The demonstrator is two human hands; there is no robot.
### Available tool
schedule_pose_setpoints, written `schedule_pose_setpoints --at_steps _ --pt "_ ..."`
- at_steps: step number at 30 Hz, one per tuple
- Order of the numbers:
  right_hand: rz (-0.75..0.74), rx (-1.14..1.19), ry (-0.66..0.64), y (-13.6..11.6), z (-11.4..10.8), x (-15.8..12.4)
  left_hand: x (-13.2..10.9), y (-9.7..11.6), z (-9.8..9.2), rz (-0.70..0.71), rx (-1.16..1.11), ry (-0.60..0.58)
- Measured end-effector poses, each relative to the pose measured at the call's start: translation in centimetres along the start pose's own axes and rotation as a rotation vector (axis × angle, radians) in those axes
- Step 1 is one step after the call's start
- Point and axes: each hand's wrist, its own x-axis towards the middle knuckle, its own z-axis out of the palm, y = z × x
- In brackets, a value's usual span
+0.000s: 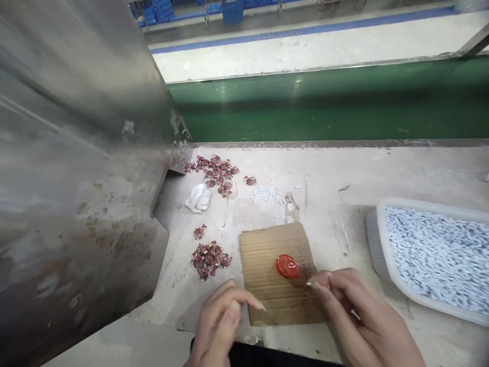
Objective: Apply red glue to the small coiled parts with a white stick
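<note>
My right hand (355,311) is closed in a pinch, with a tiny white piece (309,283) at the fingertips, just above the right edge of a brown corrugated cardboard piece (263,255). On the cardboard lies a glossy red blob (288,266), close to the left of those fingertips. My left hand (223,321) hovers at the cardboard's lower left. Its index finger stretches out and the thumb is bent near it; nothing shows between them. Beyond the left hand sits a pile of small dark-red pieces with pale strands (210,260).
At right stands a white tub (382,244) filled with small whitish pieces. A larger dark-red pile (217,171), a crumpled white tissue (198,198) and scattered white pieces (267,191) lie farther back. A tall metal panel (84,168) borders the left; a green strip (324,102) runs behind.
</note>
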Motion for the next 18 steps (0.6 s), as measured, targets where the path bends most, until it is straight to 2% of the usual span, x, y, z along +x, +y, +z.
schedule_pose_setpoints --at_steps 4,8,11,14,18 --pt "-0.164 -0.215 -0.032 1.6 -0.3 1.5 -0.6 1.9 -2.2 -0.235 0.192 0.058" --pt "-0.249 -0.351 -0.055 1.5 0.0 1.7 -1.1 2.3 -2.6 -0.317 0.213 0.139" --pt "-0.287 -0.416 -0.058 1.2 -0.6 1.5 -0.6 2.2 -2.8 -0.356 0.155 0.194" --pt "-0.299 -0.484 -0.101 2.2 -1.7 0.6 0.5 2.5 -3.1 -0.269 0.137 0.151" --pt "-0.318 -0.542 -0.226 5.2 -2.6 -1.4 1.8 3.2 -2.7 0.006 0.109 0.078"
